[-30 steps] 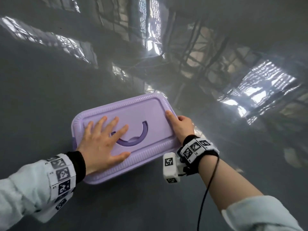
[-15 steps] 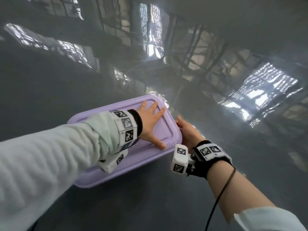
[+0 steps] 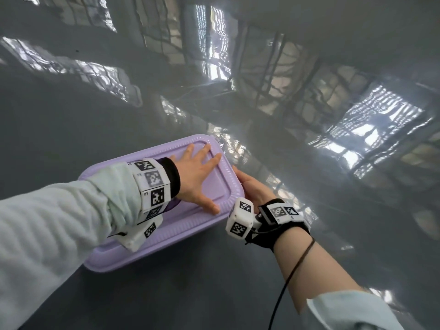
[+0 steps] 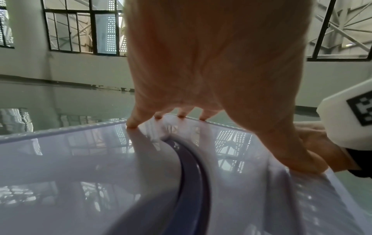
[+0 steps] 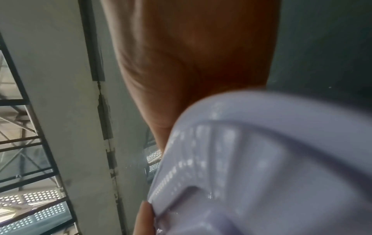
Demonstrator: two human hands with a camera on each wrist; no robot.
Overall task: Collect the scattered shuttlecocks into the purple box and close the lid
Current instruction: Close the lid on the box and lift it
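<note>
The purple box lies on the glossy grey floor with its lid down, so its inside is hidden. My left hand reaches across and presses flat on the lid's right end, fingers spread and straight. In the left wrist view its fingertips touch the lid near the far rim, past the darker recessed handle. My right hand cups the box's right end just under the rim, its fingers hidden below. The right wrist view shows that palm against the end clasp. No shuttlecock is in view.
Shiny grey floor surrounds the box and mirrors the windows and roof beams. A white wall with black-framed windows stands far off. A dark cable runs along my right forearm.
My left hand has slid from the lid's left-middle to its right end, the arm now crossing the box. My right hand has dropped from the lid's edge to the box's end.
</note>
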